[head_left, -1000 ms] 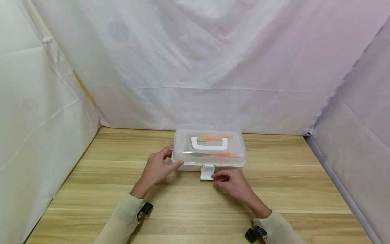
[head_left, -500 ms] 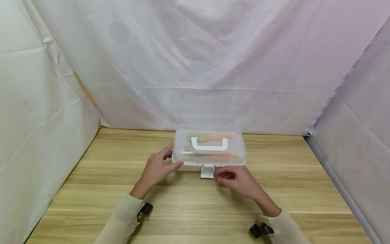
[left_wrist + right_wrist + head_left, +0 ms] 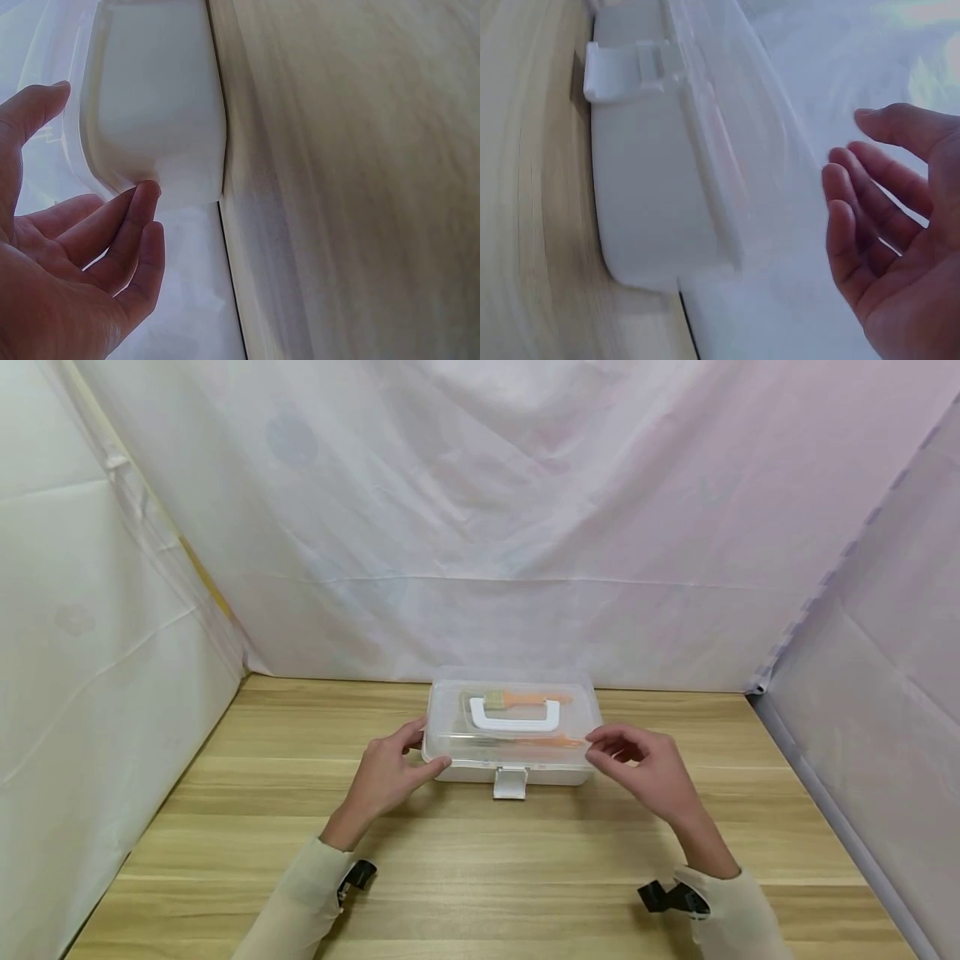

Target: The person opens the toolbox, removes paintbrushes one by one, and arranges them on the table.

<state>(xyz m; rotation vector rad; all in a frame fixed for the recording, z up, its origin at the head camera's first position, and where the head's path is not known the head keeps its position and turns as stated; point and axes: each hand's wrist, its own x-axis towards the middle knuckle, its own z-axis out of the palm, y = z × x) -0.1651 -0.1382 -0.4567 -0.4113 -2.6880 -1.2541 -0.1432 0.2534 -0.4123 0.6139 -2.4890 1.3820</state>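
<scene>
In the head view a white plastic storage box point(image 3: 480, 773) with a clear lid point(image 3: 450, 735) stands on the table. Its lid lies down, and the white front latch point(image 3: 511, 783) hangs flipped outward. Through the lid show two orange-handled brushes, one of them a flat paintbrush point(image 3: 517, 698). My left hand point(image 3: 386, 777) holds the box's left front corner, thumb at the front edge and fingertips point(image 3: 148, 191) against the end wall below the rim. Beside the lid's right front corner is my right hand point(image 3: 648, 772), fingers loosely bent and holding nothing.
A white carry handle point(image 3: 516, 718) sits on top of the lid. The wood-grain table point(image 3: 480, 877) has pale cloth point(image 3: 487, 527) hanging behind it and on both sides. Each sleeve bears a black wrist camera point(image 3: 358, 875).
My right hand has left the latch area and moved right and up to the lid's right corner. The left hand and the box stay in place.
</scene>
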